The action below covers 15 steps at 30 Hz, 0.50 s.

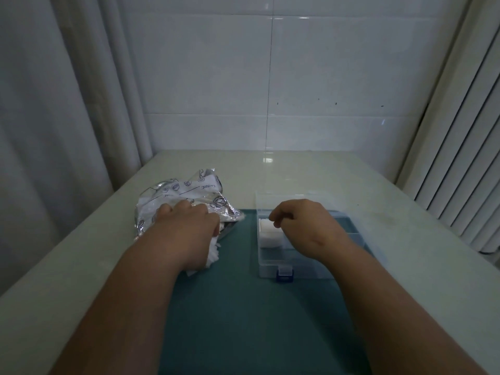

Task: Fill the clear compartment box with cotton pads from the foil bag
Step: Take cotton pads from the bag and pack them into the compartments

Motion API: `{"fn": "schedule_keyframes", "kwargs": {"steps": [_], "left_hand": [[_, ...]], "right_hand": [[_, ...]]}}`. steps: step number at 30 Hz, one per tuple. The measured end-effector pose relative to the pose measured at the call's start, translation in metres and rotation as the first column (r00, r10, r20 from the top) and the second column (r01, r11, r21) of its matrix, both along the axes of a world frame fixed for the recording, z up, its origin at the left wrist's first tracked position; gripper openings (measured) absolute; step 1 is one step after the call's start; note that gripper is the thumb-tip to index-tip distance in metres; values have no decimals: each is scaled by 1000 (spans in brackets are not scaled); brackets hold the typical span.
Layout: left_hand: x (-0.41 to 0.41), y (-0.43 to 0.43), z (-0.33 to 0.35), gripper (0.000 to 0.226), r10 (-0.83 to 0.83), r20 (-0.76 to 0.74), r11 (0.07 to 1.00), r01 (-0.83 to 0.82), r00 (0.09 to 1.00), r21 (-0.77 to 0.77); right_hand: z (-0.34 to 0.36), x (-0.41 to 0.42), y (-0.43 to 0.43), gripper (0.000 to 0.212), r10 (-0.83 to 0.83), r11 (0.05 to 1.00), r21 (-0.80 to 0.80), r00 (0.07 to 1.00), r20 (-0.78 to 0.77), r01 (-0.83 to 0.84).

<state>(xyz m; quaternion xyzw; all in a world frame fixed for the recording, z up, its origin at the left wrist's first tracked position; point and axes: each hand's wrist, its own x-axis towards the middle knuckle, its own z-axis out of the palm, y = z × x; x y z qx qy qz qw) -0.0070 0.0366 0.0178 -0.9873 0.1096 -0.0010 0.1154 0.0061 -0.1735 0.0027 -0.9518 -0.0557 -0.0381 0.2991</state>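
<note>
A crumpled foil bag (186, 196) lies at the left on the table, its mouth toward the teal mat (243, 307). My left hand (186, 226) rests on the bag and grips a bunch of white cotton pads (213, 253) that stick out under my palm. The clear compartment box (292, 263) sits open on the mat at the right, with a stack of white pads (269, 235) in its near-left compartment. My right hand (300, 220) hovers over the box with its fingers curled loosely; I see nothing held in it.
The box lid (286, 198) lies open toward the wall, and a blue latch (284, 274) marks the box's near side. The pale table (392, 239) meets a tiled wall at the back. A curtain hangs at the left, ribbed panels at the right.
</note>
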Motion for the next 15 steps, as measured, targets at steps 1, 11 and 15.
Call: {"fn": "schedule_keyframes", "kwargs": {"steps": [1,11,15], "left_hand": [[1,-1,-2,44,8,32,1000,-8,999,13],[5,-10,-3,21,-37,137,999,36,990,11],[1,-10,1,13,-90,136,989,104,987,-103]], "right_hand": [[0,0,0,36,0,1000,3,1000,-1,0],[0,0,0,35,9,1000,20,1000,7,-9],[1,1,0,34,11,1000,24,1000,15,-11]]}}
